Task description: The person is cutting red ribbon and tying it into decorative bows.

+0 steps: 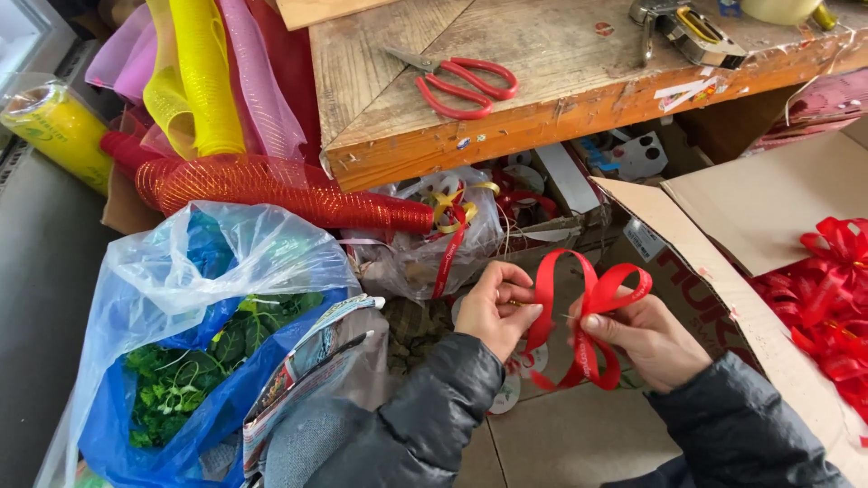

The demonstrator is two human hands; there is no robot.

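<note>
Below the front edge of the wooden table [579, 99], both hands work a red ribbon bow [588, 316]. Left hand [497, 307] pinches one loop; right hand [646, 339] grips the bow's middle, thumb pressed on it (a thin wire may run between them, too faint to confirm). Red-handled scissors [461, 83] lie on the table; a cardboard box [768, 194] of finished bows sits right of it.
</note>
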